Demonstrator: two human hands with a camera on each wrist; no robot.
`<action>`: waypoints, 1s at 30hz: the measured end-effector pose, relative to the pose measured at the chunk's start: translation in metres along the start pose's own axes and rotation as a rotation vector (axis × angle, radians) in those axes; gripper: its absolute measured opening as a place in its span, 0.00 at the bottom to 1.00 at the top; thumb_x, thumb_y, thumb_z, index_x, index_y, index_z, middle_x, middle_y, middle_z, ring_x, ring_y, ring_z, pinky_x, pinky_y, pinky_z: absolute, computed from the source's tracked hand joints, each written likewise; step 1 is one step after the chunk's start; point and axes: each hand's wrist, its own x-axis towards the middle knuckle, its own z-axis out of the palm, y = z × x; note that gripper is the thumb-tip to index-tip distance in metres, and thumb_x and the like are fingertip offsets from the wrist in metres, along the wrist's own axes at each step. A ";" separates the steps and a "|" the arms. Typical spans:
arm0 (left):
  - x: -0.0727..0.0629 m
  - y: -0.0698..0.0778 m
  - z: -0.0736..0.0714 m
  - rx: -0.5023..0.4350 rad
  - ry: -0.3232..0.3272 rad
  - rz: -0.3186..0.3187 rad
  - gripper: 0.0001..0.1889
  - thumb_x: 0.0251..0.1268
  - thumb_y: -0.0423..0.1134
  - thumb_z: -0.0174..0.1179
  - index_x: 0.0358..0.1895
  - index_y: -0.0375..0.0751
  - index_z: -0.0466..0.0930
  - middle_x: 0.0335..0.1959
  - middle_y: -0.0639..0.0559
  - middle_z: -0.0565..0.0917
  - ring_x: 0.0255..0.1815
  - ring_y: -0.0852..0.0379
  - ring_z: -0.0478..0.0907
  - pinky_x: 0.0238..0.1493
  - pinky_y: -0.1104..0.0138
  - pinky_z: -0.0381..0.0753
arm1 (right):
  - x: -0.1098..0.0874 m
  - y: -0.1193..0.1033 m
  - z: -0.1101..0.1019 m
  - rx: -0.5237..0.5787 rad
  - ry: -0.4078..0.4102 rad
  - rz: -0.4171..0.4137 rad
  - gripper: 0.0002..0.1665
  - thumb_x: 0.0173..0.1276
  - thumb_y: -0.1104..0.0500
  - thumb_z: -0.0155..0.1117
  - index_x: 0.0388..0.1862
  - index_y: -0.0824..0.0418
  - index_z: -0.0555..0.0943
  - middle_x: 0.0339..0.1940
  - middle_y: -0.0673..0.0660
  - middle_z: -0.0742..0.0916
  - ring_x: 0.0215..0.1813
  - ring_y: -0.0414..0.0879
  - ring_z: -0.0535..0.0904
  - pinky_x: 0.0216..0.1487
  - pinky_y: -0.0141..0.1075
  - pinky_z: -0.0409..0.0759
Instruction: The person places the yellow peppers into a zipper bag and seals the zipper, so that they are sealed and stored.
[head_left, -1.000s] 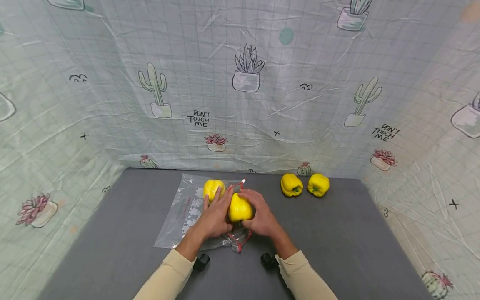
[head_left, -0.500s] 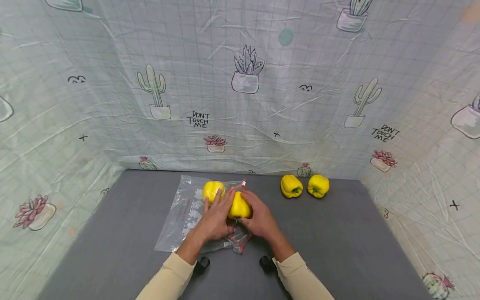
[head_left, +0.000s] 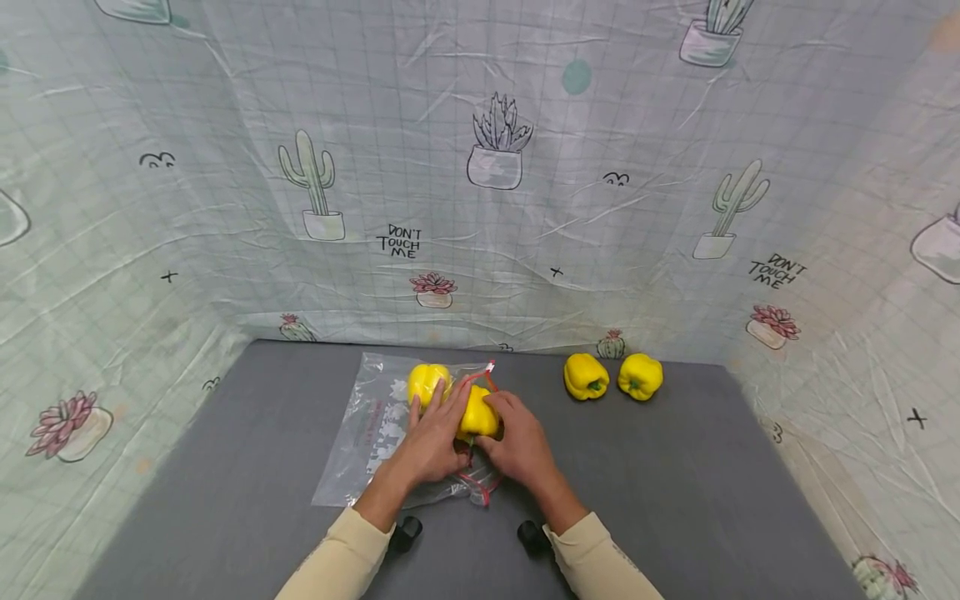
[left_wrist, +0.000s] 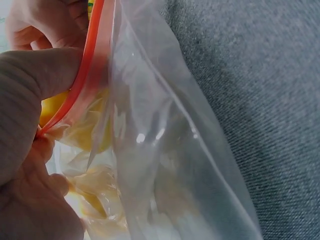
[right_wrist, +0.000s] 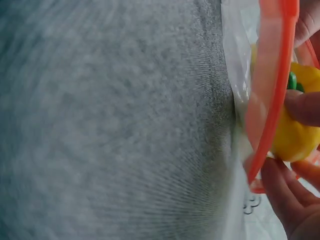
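A clear plastic zip bag (head_left: 341, 467) with a red zip edge (left_wrist: 87, 60) lies on the grey table. Inside it, at the back, sits a yellow bell pepper (head_left: 426, 382). My left hand (head_left: 431, 437) grips the bag at its mouth, thumb against the zip edge in the left wrist view. Another yellow bell pepper (head_left: 477, 412) is held by my right hand (head_left: 525, 442), fingers over its top and thumb near the green stem (right_wrist: 292, 80). This pepper is at the bag's parted mouth, partly behind the red edge in the right wrist view.
Two more yellow bell peppers, one on the left (head_left: 586, 377) and one on the right (head_left: 640, 377), rest at the table's back right. A cactus-print cloth (head_left: 495, 250) rises behind and along both sides. Black wrist devices (head_left: 407, 533) sit under the sleeves.
My right hand has moved slightly left with the pepper, bringing it further into the bag's mouth. The left hand keeps its grip on the bag, almost still.
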 end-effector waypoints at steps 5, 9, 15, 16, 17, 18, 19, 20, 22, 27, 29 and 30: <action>0.001 0.000 0.000 -0.007 -0.011 -0.006 0.61 0.51 0.37 0.76 0.86 0.42 0.45 0.88 0.47 0.52 0.88 0.35 0.43 0.80 0.28 0.40 | 0.000 0.006 0.002 0.109 -0.045 0.005 0.35 0.62 0.61 0.79 0.68 0.61 0.78 0.69 0.61 0.83 0.67 0.58 0.82 0.69 0.55 0.79; 0.001 0.000 -0.002 -0.025 -0.005 -0.011 0.61 0.50 0.37 0.77 0.86 0.43 0.45 0.88 0.48 0.52 0.88 0.35 0.43 0.80 0.28 0.39 | 0.003 0.006 0.001 0.123 -0.105 0.024 0.35 0.67 0.59 0.74 0.73 0.60 0.75 0.70 0.61 0.83 0.66 0.58 0.82 0.68 0.56 0.79; 0.003 0.000 -0.006 -0.027 0.005 -0.019 0.61 0.51 0.37 0.76 0.86 0.45 0.45 0.88 0.50 0.51 0.88 0.36 0.43 0.79 0.27 0.41 | 0.012 -0.001 0.001 0.076 -0.154 0.115 0.36 0.72 0.53 0.71 0.74 0.60 0.71 0.59 0.60 0.87 0.51 0.54 0.84 0.55 0.52 0.82; 0.003 0.000 -0.006 -0.025 0.007 -0.020 0.60 0.51 0.37 0.76 0.86 0.45 0.46 0.88 0.50 0.51 0.88 0.35 0.43 0.79 0.27 0.42 | 0.014 -0.002 0.001 0.070 -0.155 0.141 0.34 0.71 0.52 0.71 0.72 0.61 0.72 0.54 0.60 0.88 0.47 0.53 0.84 0.51 0.50 0.82; 0.004 0.000 -0.006 -0.024 0.009 -0.020 0.60 0.51 0.37 0.76 0.86 0.45 0.46 0.88 0.50 0.51 0.88 0.35 0.43 0.79 0.27 0.43 | 0.014 -0.003 0.001 0.060 -0.152 0.163 0.33 0.71 0.52 0.71 0.70 0.62 0.73 0.50 0.59 0.88 0.44 0.51 0.83 0.48 0.48 0.82; 0.004 0.000 -0.006 -0.024 0.009 -0.021 0.60 0.51 0.37 0.76 0.86 0.45 0.46 0.88 0.50 0.51 0.88 0.35 0.44 0.79 0.27 0.43 | 0.015 -0.004 0.002 0.057 -0.144 0.184 0.31 0.71 0.51 0.72 0.67 0.63 0.75 0.47 0.58 0.89 0.42 0.50 0.83 0.45 0.46 0.82; 0.004 0.001 -0.007 -0.022 0.009 -0.022 0.60 0.51 0.37 0.76 0.86 0.45 0.46 0.88 0.50 0.51 0.88 0.35 0.44 0.79 0.27 0.43 | 0.015 -0.006 0.002 0.060 -0.135 0.209 0.30 0.70 0.51 0.72 0.64 0.63 0.76 0.44 0.58 0.89 0.40 0.49 0.83 0.44 0.45 0.82; 0.005 0.000 -0.007 -0.020 0.010 -0.022 0.60 0.51 0.37 0.76 0.86 0.46 0.45 0.88 0.50 0.51 0.88 0.35 0.44 0.79 0.27 0.44 | 0.015 -0.007 0.002 0.054 -0.125 0.225 0.28 0.70 0.50 0.73 0.62 0.63 0.76 0.42 0.57 0.89 0.38 0.48 0.82 0.42 0.44 0.82; 0.005 0.001 -0.007 -0.023 0.014 -0.021 0.60 0.51 0.36 0.76 0.86 0.45 0.46 0.88 0.50 0.52 0.88 0.35 0.45 0.79 0.27 0.44 | 0.015 -0.008 0.003 0.043 -0.103 0.246 0.25 0.69 0.50 0.73 0.57 0.62 0.77 0.39 0.56 0.89 0.36 0.47 0.82 0.40 0.42 0.81; 0.004 0.000 -0.007 -0.030 0.015 -0.032 0.61 0.51 0.37 0.76 0.86 0.46 0.46 0.88 0.50 0.52 0.88 0.35 0.45 0.79 0.27 0.44 | 0.015 -0.008 0.003 0.139 -0.077 0.260 0.25 0.67 0.54 0.75 0.57 0.64 0.78 0.44 0.60 0.91 0.41 0.51 0.87 0.45 0.45 0.86; 0.004 -0.001 -0.006 -0.028 0.015 -0.037 0.61 0.51 0.37 0.76 0.86 0.46 0.46 0.88 0.51 0.51 0.88 0.36 0.45 0.79 0.27 0.44 | 0.016 -0.008 0.002 0.271 -0.078 0.289 0.26 0.67 0.55 0.75 0.59 0.66 0.79 0.48 0.63 0.90 0.46 0.54 0.88 0.49 0.48 0.88; 0.005 -0.002 -0.005 -0.026 0.016 -0.038 0.61 0.51 0.37 0.77 0.86 0.46 0.45 0.88 0.51 0.51 0.88 0.36 0.45 0.79 0.27 0.44 | 0.017 -0.007 0.002 0.334 -0.077 0.306 0.27 0.67 0.55 0.75 0.59 0.66 0.79 0.49 0.64 0.90 0.49 0.56 0.88 0.51 0.49 0.88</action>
